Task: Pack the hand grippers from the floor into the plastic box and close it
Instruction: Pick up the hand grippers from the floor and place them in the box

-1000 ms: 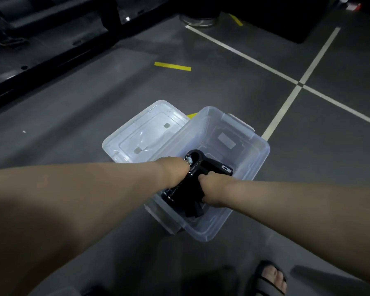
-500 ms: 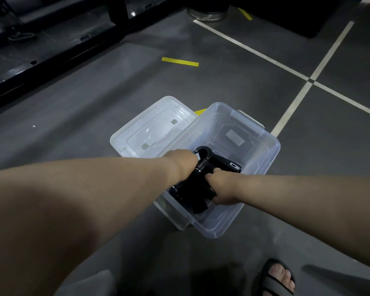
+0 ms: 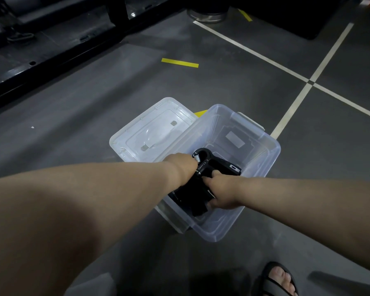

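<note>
A clear plastic box [image 3: 267, 165] stands open on the grey floor. Its clear lid [image 3: 152, 133] lies flat on the floor at the box's left side. Black hand grippers [image 3: 203, 167] with a metal spring sit inside the box, several of them bunched together. My left hand [image 3: 183, 167] reaches into the box and grips the black handles from the left. My right hand [image 3: 220, 195] holds the same bunch from the right, fingers curled around the handles. How many grippers are in the bunch is hidden by my hands.
White floor lines [image 3: 303, 82] cross at the upper right. A yellow tape strip [image 3: 179, 62] lies beyond the box. Dark equipment frames [image 3: 51, 43] run along the upper left, a round metal base [image 3: 207, 16] sits at the top. My sandalled foot [image 3: 276, 278] is at the bottom.
The view has shifted slightly, so the box sits a little more right in frame. Both hands stay on the grippers inside the box, pushed marginally lower.
</note>
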Motion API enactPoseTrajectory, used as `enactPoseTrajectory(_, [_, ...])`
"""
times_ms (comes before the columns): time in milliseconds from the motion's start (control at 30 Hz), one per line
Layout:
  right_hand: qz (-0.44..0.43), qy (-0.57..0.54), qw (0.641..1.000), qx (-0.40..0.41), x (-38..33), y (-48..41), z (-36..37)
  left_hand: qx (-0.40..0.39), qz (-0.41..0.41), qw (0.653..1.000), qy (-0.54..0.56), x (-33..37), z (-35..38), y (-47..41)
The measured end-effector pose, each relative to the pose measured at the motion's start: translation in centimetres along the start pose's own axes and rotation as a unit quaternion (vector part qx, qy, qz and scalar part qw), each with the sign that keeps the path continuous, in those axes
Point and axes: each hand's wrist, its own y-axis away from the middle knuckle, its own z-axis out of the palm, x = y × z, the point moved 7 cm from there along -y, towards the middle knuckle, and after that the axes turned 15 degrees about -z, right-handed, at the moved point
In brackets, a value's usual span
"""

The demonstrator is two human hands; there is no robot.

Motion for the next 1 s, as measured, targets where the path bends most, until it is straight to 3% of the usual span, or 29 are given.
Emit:
enactPoseTrajectory(200, [-0.008, 0.037, 0.998, -0.049, -0.5, 0.0, -0.8, -0.046, -0.004, 0.999, 0.012, 0.2, 0.2, 0.4])
enactPoseTrajectory(333, [-0.019, 0.033, 0.999, -0.027, -0.7, 0.0, -3.0, -0.039, -0.009, 0.999, 0.023, -0.1, 0.2, 1.8])
enactPoseTrajectory(500, [0.010, 0.014, 1.000, -0.007, 0.2, 0.4, -5.3, 0.107, 0.067, 0.992, 0.004, -0.7, -2.8, 4.2])
enactPoseTrajectory(633, [0.035, 0.010, 0.999, 0.033, 0.3, 1.3, -6.2, 0.281, 0.120, 0.948, 0.087, -2.7, -6.8, 5.9])
enactPoseTrajectory(733, [0.046, 0.017, 0.998, 0.037, -0.2, 2.3, -6.0, 0.322, 0.030, 0.941, 0.104, -5.9, -7.7, 6.1])
enactPoseTrajectory(1000, [0.042, 0.080, 0.996, 0.022, -3.7, 2.7, -7.6, 0.171, -0.166, 0.967, 0.086, -13.6, -4.5, 8.2])
